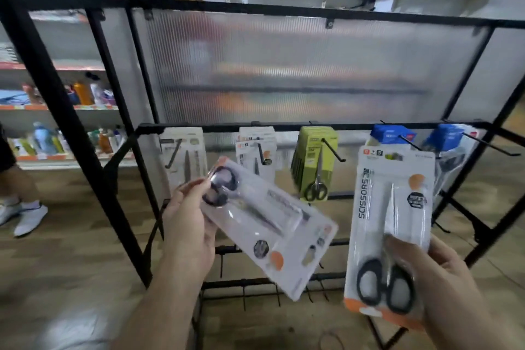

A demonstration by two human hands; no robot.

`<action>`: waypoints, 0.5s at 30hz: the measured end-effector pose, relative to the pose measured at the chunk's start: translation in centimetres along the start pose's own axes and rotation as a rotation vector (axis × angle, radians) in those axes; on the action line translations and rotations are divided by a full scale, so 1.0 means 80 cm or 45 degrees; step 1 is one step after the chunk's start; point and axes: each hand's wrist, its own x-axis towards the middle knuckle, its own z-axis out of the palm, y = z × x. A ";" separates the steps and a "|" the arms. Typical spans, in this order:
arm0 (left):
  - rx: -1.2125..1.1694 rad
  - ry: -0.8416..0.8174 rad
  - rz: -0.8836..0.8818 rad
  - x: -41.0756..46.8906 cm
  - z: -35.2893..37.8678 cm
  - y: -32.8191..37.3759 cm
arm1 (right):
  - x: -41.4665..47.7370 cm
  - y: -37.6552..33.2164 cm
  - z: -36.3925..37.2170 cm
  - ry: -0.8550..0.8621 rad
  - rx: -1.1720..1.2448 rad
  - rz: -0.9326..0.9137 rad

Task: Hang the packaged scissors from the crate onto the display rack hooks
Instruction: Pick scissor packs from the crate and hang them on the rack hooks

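The left grip (187, 224) pinches a tilted scissors pack (270, 224) lying at its 3 o'clock. The right grip (443, 273) clasps an upright pack (389, 207), printed "SCISSORS", at its 11 o'clock, before the rack hooks (333, 150).

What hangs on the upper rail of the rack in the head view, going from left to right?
Along the rail: grey pack → white packs → green packs → blue pack → second blue pack. What the blue ones hold is hard to tell.
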 end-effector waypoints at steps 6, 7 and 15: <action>-0.148 -0.185 -0.043 -0.028 -0.010 0.009 | 0.021 -0.008 -0.024 -0.089 -0.010 0.029; -0.160 -0.296 -0.083 -0.034 -0.012 0.013 | 0.024 -0.008 -0.029 -0.099 0.001 0.030; -0.099 -0.575 -0.320 -0.048 -0.015 -0.037 | 0.018 -0.003 -0.036 -0.168 0.013 0.076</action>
